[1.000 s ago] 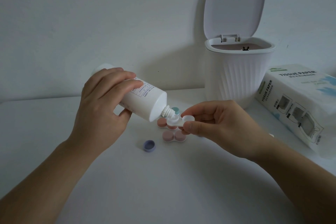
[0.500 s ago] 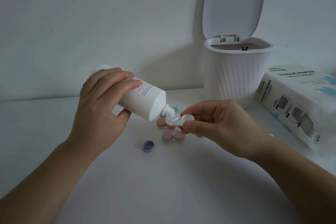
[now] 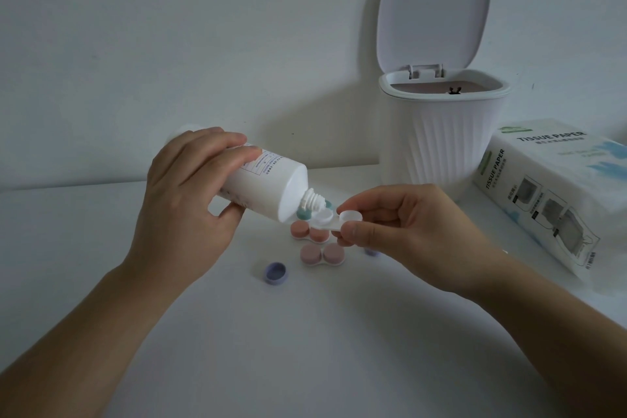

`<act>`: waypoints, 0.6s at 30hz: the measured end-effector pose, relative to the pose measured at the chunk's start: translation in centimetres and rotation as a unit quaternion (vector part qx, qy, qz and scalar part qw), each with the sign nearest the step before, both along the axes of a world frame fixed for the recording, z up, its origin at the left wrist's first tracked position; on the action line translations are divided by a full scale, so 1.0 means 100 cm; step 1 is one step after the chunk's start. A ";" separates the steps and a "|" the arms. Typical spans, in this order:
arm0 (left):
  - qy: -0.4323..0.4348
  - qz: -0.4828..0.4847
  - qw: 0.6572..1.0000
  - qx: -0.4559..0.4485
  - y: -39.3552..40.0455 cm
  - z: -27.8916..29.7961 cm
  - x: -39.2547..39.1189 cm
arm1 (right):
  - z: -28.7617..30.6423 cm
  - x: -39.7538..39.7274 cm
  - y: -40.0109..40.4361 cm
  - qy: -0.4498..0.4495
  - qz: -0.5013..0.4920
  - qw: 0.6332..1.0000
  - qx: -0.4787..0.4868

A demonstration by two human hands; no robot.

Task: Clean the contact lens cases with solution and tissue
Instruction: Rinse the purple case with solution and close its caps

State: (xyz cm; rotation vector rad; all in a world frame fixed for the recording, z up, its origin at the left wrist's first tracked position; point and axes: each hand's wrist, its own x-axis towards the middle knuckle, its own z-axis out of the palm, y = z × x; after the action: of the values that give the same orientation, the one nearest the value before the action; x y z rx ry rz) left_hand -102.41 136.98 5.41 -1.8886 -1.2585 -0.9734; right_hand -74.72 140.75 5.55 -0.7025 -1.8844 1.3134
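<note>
White tabletop and a pale wall are filling the view. At nine o'clock of centre, the left hand is wrapping its fingers around the white solution bottle, tilting it so the threaded nozzle is pointing down over one open well of the white lens case. The right hand, at three o'clock, is pinching that case by its other well. Two pink-capped cases are lying just below, at six o'clock of the nozzle, with a purple cap sitting near them at seven. An open-lidded white bin and a tissue pack are standing at two o'clock.
</note>
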 end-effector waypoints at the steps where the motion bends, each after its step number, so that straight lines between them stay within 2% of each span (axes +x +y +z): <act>1: -0.002 0.000 1.000 0.000 0.000 0.000 0.000 | 0.000 0.000 0.000 0.000 0.000 1.000 0.000; 18: 0.009 -0.009 1.000 0.005 0.002 -0.002 -0.001 | 0.000 0.000 0.001 0.001 -0.002 1.000 -0.003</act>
State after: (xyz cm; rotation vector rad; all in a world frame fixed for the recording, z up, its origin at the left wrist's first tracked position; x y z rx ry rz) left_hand -102.50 137.17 5.25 -1.9002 -1.2257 -0.9683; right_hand -74.77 140.83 5.55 -0.7069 -1.8776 1.3170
